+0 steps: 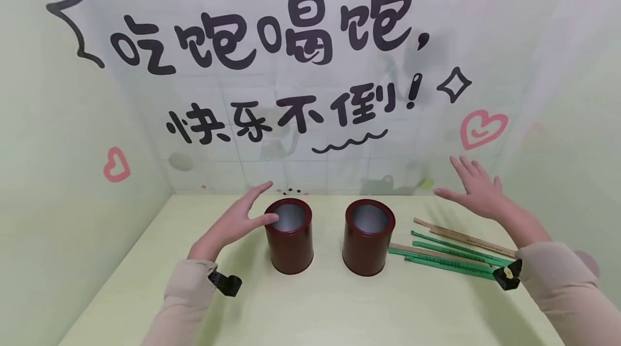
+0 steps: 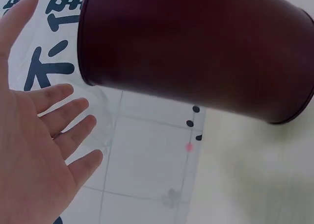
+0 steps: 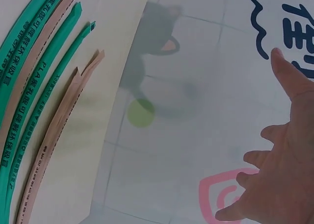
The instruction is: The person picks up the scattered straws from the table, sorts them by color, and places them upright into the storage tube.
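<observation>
Two dark red cylindrical cans stand upright on the table, their tops open and grey inside. Beside the left can (image 1: 291, 251) hovers my left hand (image 1: 237, 222), fingers spread, its thumb in front of the rim in the head view. The left wrist view shows that can (image 2: 196, 52) close by, apart from the spread fingers (image 2: 73, 131). The right can (image 1: 367, 251) has no hand on it. My right hand (image 1: 477, 189) is raised with straight, spread fingers above several paper-wrapped straws, green ones (image 1: 451, 265) and brown ones (image 1: 470, 238). It holds nothing.
A pale yellow-green table (image 1: 330, 308) runs back to a printed cloth wall (image 1: 301, 173) with large black characters. Pale side walls rise at left and right. The straws lie loosely fanned to the right of the right can, some ends close to it.
</observation>
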Demonstrator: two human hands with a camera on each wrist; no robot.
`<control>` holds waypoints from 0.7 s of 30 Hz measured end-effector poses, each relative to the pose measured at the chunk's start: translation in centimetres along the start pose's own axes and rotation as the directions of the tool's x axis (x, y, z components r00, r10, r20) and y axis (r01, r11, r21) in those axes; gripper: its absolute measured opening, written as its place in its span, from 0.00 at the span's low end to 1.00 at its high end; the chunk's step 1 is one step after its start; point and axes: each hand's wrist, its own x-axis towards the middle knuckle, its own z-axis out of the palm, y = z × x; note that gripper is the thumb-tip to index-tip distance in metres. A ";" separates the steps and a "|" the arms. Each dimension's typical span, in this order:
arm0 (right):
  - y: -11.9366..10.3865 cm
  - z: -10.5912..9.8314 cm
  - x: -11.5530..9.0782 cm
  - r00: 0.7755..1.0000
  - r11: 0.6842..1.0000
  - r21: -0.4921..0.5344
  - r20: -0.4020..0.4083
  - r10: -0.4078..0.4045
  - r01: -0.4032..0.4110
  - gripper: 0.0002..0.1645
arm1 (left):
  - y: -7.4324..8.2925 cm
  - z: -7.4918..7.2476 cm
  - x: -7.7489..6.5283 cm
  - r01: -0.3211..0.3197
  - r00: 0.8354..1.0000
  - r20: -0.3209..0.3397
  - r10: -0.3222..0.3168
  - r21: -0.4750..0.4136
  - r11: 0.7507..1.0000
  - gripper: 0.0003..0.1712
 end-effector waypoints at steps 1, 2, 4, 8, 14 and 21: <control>0.2 0.2 -0.1 1.000 1.000 0.004 0.001 0.000 0.000 0.62 | 0.0 0.4 -0.1 -0.006 1.000 0.003 0.006 -0.013 1.000 0.48; 0.4 0.4 -0.2 1.000 1.000 0.008 0.001 -0.002 0.002 0.62 | 0.1 0.7 -0.2 -0.015 1.000 0.006 0.015 -0.022 1.000 0.47; 0.8 0.9 -0.5 1.000 1.000 0.019 -0.001 -0.005 0.005 0.62 | 0.1 1.4 -0.3 -0.025 1.000 0.010 0.026 -0.044 0.999 0.47; 1.7 2.2 -1.2 1.000 0.999 0.042 -0.004 -0.017 0.017 0.62 | 0.2 2.7 -0.7 -0.027 0.999 0.018 0.029 -0.093 0.995 0.49; 2.7 3.4 -1.2 0.998 0.989 0.138 0.003 -0.056 0.055 0.59 | 0.0 3.9 -1.0 -0.017 1.000 0.010 0.019 -0.144 0.989 0.54; 3.9 3.1 -1.3 0.999 0.978 0.203 0.017 -0.048 0.043 0.56 | -0.1 4.1 -0.5 0.053 0.998 -0.018 -0.056 -0.144 0.988 0.54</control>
